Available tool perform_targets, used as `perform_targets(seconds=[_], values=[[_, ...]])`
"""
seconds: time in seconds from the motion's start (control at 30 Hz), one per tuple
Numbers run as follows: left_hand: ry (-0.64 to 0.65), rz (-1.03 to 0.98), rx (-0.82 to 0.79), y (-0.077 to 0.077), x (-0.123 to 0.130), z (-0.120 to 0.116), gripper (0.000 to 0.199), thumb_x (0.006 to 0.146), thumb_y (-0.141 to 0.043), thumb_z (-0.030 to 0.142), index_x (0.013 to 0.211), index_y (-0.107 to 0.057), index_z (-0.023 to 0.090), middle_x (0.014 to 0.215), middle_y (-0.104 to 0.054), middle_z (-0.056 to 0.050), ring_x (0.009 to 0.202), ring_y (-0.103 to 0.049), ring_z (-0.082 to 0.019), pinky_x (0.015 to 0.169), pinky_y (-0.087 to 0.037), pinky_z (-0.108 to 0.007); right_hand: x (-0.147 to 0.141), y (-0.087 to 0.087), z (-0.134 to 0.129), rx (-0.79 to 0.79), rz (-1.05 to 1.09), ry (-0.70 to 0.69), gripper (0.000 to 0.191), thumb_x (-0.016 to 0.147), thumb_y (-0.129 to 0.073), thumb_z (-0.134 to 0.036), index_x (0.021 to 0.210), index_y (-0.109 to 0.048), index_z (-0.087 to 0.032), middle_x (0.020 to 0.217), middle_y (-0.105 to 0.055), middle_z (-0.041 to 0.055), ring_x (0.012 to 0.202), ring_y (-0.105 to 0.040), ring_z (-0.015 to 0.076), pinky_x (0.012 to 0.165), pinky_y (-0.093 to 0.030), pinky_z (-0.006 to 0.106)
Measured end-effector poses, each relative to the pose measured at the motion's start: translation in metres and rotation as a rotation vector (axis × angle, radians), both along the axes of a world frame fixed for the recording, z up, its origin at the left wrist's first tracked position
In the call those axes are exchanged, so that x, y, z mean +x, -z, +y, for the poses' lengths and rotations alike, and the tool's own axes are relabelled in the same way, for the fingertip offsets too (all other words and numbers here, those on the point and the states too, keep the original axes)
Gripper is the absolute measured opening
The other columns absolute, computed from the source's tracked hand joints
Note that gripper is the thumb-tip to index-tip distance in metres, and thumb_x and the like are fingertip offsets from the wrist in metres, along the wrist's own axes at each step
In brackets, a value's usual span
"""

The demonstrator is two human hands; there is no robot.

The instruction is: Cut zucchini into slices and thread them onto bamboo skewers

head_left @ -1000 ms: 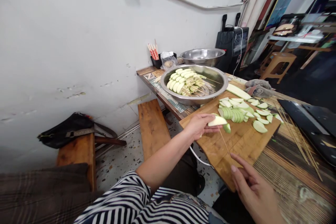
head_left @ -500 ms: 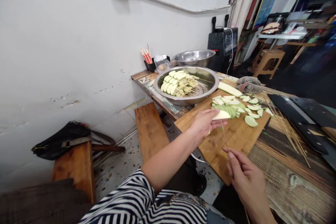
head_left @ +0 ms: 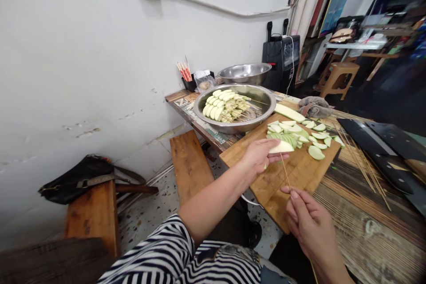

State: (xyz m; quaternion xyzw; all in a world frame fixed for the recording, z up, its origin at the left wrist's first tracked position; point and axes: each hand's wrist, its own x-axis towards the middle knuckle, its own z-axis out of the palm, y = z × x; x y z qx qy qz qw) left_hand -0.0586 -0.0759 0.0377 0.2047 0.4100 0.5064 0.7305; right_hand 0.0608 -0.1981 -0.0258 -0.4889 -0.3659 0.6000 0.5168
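Observation:
My left hand (head_left: 257,156) is closed on a pale zucchini slice (head_left: 282,147), held above the cutting board between thumb and fingers. My right hand (head_left: 310,218) pinches a thin bamboo skewer (head_left: 285,173) near the board's front edge. The skewer's tip meets the lower edge of the slice; whether it has gone in I cannot tell. Behind the left hand, several cut zucchini slices (head_left: 316,152) lie on the wooden cutting board (head_left: 266,191). A longer zucchini piece (head_left: 289,112) rests at the board's far edge.
A steel basin (head_left: 270,117) beyond the board holds many skewered slices. Behind it stand another basin (head_left: 244,71) and a black speaker (head_left: 281,60). Loose skewers (head_left: 366,166) and a black flat panel (head_left: 376,155) lie right; a grey cloth (head_left: 314,106) lies at the back.
Both hands keep their grips and hardly move. The skewer's tip still meets the slice's lower edge. The whole view has shifted slightly.

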Motion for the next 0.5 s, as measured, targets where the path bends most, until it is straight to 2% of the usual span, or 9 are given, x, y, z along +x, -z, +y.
perform_targets(seconds=[0.27,0.5], values=[[-0.004,-0.054,-0.013,-0.003,-0.004,0.003,0.010,0.085,-0.056,0.005,0.079,-0.064,0.004,0.078,-0.070,-0.012,0.065,-0.068,-0.019,0.063,-0.059,-0.032,-0.005,-0.010,0.009,-0.015,0.055,0.046,0.053,0.072,-0.075,-0.055,0.099,-0.064,-0.011,0.048,-0.033,-0.0101,0.036,-0.022,0.0023,0.033,-0.014,0.014],[-0.029,-0.077,0.009,-0.008,-0.004,-0.002,0.010,0.084,-0.055,0.005,0.080,-0.064,0.004,0.081,-0.070,-0.013,0.067,-0.068,-0.018,0.064,-0.059,-0.031,-0.005,-0.006,0.016,0.059,-0.138,0.135,0.051,0.073,-0.073,-0.054,0.101,-0.070,-0.011,0.048,-0.040,-0.0058,0.041,-0.033,0.0061,0.036,-0.020,0.017]])
